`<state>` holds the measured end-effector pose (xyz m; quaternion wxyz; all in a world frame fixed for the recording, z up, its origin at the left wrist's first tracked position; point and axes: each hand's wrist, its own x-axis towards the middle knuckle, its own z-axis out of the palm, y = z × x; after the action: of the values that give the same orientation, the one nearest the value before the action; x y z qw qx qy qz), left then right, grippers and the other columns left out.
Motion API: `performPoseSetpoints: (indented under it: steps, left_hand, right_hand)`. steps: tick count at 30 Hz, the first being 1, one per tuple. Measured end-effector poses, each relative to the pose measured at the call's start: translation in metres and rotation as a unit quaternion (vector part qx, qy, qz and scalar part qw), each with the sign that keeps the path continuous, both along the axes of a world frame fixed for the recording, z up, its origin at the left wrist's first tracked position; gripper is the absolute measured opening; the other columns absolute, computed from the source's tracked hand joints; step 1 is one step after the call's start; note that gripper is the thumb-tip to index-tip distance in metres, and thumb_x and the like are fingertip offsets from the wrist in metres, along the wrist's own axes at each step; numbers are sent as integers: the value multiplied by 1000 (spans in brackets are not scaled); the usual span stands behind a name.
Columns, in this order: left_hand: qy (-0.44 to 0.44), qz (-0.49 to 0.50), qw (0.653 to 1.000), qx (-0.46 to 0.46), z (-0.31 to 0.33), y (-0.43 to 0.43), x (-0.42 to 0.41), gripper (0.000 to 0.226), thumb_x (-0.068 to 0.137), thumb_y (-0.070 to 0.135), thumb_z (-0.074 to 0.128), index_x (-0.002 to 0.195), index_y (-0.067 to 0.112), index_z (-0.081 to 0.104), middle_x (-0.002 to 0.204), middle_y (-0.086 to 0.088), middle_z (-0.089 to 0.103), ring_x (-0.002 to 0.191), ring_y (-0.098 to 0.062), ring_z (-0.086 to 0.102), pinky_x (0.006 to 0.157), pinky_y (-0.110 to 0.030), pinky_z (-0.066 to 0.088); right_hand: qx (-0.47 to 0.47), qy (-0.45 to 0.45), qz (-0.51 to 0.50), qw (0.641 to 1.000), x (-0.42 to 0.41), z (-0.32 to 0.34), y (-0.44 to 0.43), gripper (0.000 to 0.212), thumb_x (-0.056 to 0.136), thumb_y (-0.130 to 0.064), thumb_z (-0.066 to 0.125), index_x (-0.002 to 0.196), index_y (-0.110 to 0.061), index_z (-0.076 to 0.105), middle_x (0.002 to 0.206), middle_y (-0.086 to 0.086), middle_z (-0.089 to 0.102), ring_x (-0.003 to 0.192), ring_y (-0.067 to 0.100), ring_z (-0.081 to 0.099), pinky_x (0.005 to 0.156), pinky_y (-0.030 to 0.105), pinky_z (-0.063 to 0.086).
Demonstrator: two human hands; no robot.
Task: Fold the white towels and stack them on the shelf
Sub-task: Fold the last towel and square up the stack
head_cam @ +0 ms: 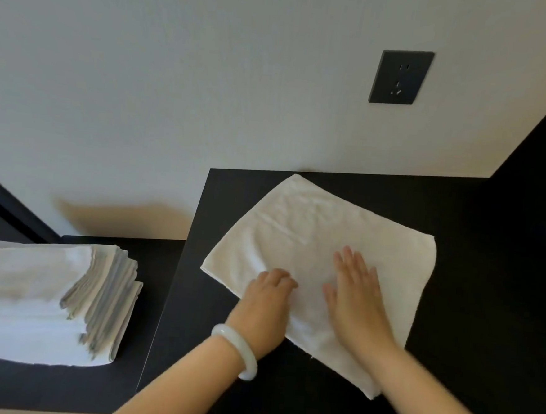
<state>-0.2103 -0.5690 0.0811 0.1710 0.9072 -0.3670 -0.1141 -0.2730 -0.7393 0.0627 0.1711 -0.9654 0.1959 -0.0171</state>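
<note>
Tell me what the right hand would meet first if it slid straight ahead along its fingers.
Only more white towel, which the right hand lies flat on, then bare dark tabletop; the first obstacle would probably be the wall.

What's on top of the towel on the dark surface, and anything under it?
The right hand presses flat on the towel; the left hand grips its near-left edge. Around it only the dark surface shows; whatever lies beneath is covered.

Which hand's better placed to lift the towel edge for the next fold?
Left. The left hand has its fingers curled on the near-left edge of the towel; the right hand lies flat mid-towel, likely pinning it.
</note>
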Motion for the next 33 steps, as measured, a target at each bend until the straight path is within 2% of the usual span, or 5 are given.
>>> performPoseSetpoints:
  steps: [5, 11, 17, 25, 33]
  left_hand:
    - [-13, 9, 998, 58, -8, 32, 38, 62, 83, 10, 49, 139, 33, 39, 146, 11, 27, 136, -17, 22, 112, -33, 14]
    - [40, 82, 994, 59, -2, 83, 61, 41, 92, 41, 59, 132, 45, 49, 139, 13, 33, 132, -15, 29, 113, -40, 27]
    - [223, 297, 917, -146, 0, 66, 52, 39, 89, 30, 70, 117, 36, 44, 108, 5, 58, 83, -12, 65, 72, -23, 55]
    - [349, 325, 873, -100, 4, 59, 60, 33, 85, 29, 74, 111, 26, 52, 89, -5, 67, 63, -13, 58, 58, -26, 50]
    - [236, 242, 940, 49, 6, 75, 32, 32, 90, 30, 65, 113, 29, 42, 89, 5, 62, 76, -8, 62, 63, -16, 46]
  right_hand:
    - [-98, 40, -14, 994, -24, -33, 11, 67, 95, -55, -1, 152, -25, -20, 159, -3, -25, 149, 15, -22, 118, 40, -18]
    - [-80, 97, 70, 990, -35, -29, -69, 60, 83, -75, -18, 138, -56, -34, 148, -28, -41, 134, -10, -40, 105, 20, -36]
    - [-93, 87, 74, 989, -17, -25, -42, 69, 83, -65, -17, 148, -41, -21, 156, -17, -27, 138, -2, -36, 110, 29, -31]
    - [-96, 83, 111, 986, -25, -30, -43, 61, 90, -66, -12, 142, -45, -37, 153, -19, -38, 139, -2, -38, 116, 30, -26]
    - [-58, 103, 139, 983, -31, -24, -51, 65, 84, -74, -11, 139, -52, -37, 145, -25, -49, 134, -6, -43, 105, 22, -37]
